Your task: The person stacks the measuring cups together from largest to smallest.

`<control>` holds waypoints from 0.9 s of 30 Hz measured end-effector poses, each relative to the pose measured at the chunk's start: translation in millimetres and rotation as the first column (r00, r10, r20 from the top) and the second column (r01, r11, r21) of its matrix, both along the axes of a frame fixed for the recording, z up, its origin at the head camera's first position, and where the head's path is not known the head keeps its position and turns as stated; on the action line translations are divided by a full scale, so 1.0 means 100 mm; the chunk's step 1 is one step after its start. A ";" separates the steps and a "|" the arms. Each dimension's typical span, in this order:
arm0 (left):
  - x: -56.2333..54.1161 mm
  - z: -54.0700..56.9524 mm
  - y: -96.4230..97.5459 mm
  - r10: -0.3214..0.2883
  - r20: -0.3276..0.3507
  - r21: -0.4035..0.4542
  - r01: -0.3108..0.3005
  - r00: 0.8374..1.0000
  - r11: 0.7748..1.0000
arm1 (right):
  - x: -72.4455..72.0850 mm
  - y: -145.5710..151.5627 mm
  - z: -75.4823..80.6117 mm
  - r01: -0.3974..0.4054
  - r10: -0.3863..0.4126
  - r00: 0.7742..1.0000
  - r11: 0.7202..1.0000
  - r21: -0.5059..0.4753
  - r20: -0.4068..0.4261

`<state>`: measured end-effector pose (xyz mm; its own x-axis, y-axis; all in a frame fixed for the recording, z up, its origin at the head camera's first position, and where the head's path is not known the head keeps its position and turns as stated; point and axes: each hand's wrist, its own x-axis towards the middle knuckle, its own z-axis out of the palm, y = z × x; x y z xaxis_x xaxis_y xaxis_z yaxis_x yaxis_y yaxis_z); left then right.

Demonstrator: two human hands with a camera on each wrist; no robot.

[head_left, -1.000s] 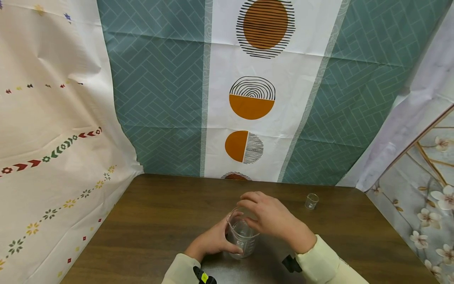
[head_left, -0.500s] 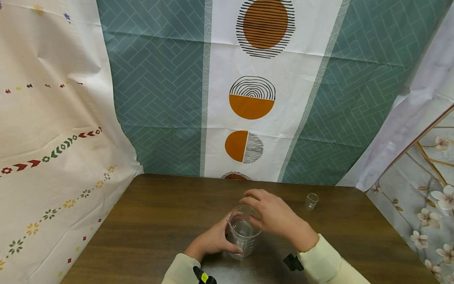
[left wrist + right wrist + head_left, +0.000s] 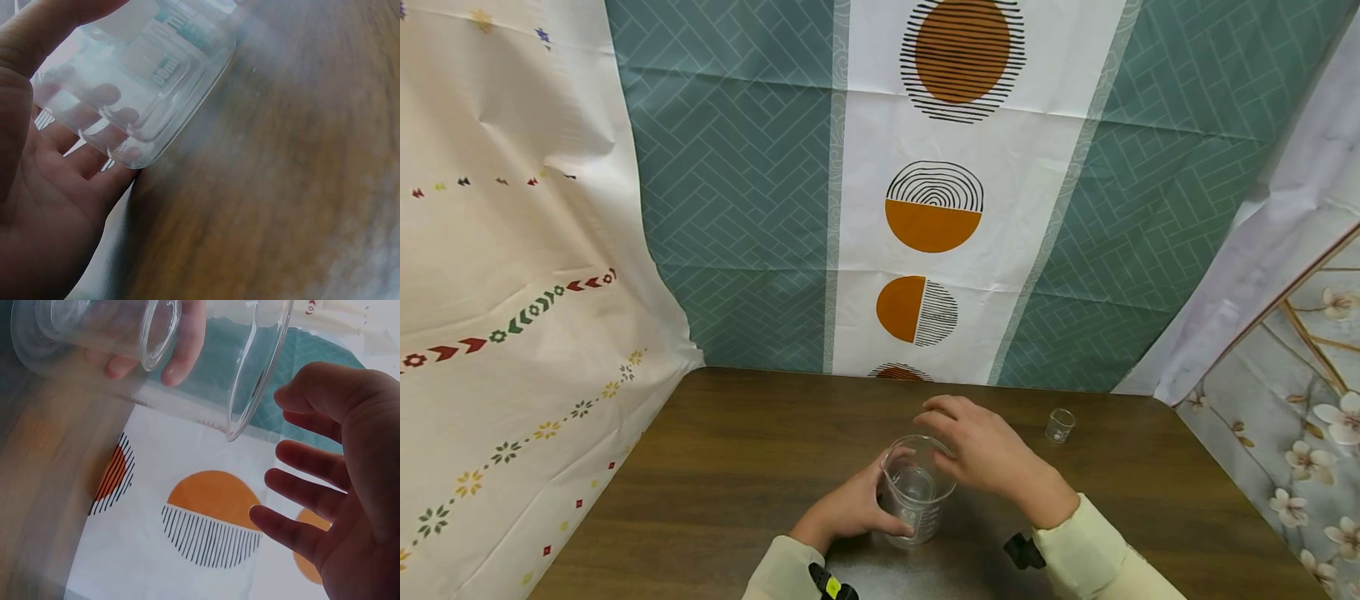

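A large clear glass beaker [image 3: 922, 518] with printed volume marks stands upright on the brown table. Inside it sits a smaller glass beaker [image 3: 159, 331], its rim below the large one's in the right wrist view. My left hand [image 3: 850, 504] holds the large beaker from the left, thumb at the front and fingers around the far side, seen through the glass in the left wrist view. Beside the mouth of the large beaker, my right hand [image 3: 988, 446] holds nothing. Its fingers are loosely bent and apart from the rim in the right wrist view.
A small glass beaker [image 3: 1060, 426] stands at the back right of the wooden table [image 3: 737, 467]. Behind the table hangs a green and white patterned cloth [image 3: 745, 208]. Patterned sheets flank it on the left and right.
My right hand has drawn back slightly to the right from over the beaker's mouth, baring more of the inside. The left hand and the large beaker stay in place.
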<state>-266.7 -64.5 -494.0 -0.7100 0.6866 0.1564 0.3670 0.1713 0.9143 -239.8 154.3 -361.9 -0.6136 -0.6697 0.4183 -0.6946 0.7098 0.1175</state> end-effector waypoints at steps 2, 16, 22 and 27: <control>0.00 0.00 0.00 -0.002 0.003 0.006 0.002 1.000 1.000 | 0.00 0.01 0.00 0.005 -0.005 1.000 1.000 -0.006 0.003; -0.01 -0.02 0.01 -0.006 0.009 0.027 0.006 1.000 1.000 | -0.07 0.08 -0.01 0.055 -0.055 0.998 0.998 -0.020 0.000; -0.01 -0.01 0.01 -0.003 0.019 0.027 0.003 1.000 1.000 | -0.09 0.10 -0.01 0.072 -0.072 0.997 0.997 -0.038 0.007; -0.02 -0.02 0.01 -0.007 0.030 0.030 0.006 1.000 1.000 | -0.11 0.13 0.00 0.085 -0.085 0.996 0.996 -0.035 0.005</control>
